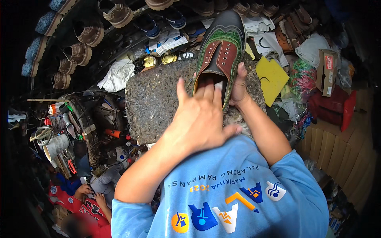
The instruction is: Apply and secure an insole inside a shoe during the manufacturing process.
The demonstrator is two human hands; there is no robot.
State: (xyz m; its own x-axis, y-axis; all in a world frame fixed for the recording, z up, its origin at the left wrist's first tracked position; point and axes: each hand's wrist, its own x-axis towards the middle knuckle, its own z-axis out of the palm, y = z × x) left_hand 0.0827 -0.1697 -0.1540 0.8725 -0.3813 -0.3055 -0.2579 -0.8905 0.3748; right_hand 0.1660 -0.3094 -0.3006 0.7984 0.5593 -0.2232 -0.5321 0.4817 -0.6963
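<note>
Part-hidden hands [200, 119]; co-worker's blurred head [77, 226]

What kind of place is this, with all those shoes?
Probably a shoemaking or shoe-repair workshop. The left hand has its fingers inside a green, brown and black shoe, brown shoes line up at upper left, and red-handled scissors sit among the clutter.

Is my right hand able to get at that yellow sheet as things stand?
Probably not without letting go: the right hand supports the shoe, though the yellow sheet lies uncovered just to its right.
</note>
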